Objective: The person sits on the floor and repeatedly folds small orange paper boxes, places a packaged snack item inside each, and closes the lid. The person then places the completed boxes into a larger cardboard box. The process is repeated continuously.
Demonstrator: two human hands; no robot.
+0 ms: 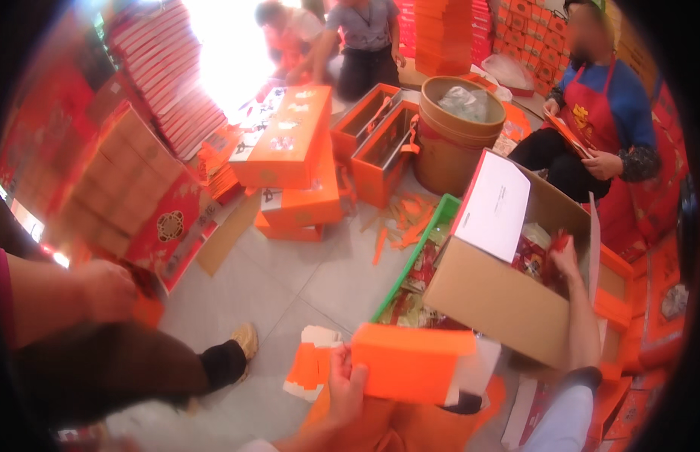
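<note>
My left hand [345,384] grips the left end of an orange cardboard box [409,361], its thumb in front; white flaps stand out at the box's right end. My right hand [563,257] reaches inside a large brown carton [496,299] and holds a small red packet [560,242] between its fingers. More red and clear packets [530,257] lie in the carton. Beneath and left of the carton is a green crate [406,265] with similar packets. A flattened orange and white carton piece [309,364] lies on the floor left of my left hand.
Stacked orange boxes [282,141], open orange boxes [378,164] and a round brown drum [457,135] stand ahead. Orange scraps [409,217] litter the floor. A co-worker [604,113] sits at the right, another person's leg [129,367] is at the left, and more people are behind.
</note>
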